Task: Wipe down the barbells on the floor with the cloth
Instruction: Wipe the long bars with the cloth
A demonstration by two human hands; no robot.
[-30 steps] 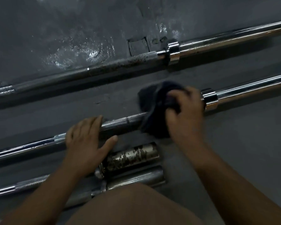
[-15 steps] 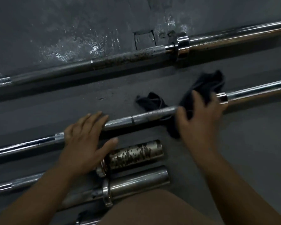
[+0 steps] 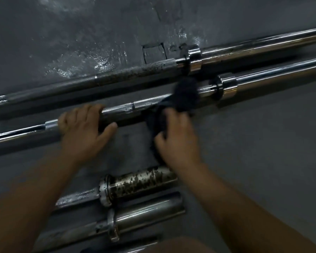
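- A long grey steel barbell (image 3: 135, 73) with a rough, spotty part is seen across the top of the frame, from the far left up to the upper right. It is laid flat on the dark grey floor (image 3: 263, 152).
- Just below it, a long shiny silver barbell (image 3: 120, 108) is laid side by side with the first one.
- At the middle left, this second bar is held by the left hand (image 3: 82, 130). The fingers are curled over the top of the bar and the thumb is set against its near side.
- At the lower middle, a short thick silver sleeve with brown rust spots (image 3: 140, 181) is seen. A smooth grey steel sleeve (image 3: 150, 210) is laid just below it.
- In the middle of the frame, a dark cloth (image 3: 185, 97) is wrapped round the second bar, just left of its shiny round collar (image 3: 226, 86).
- The lower part of the cloth is gripped by the right hand (image 3: 179, 141), with fingers and thumb closed on it.
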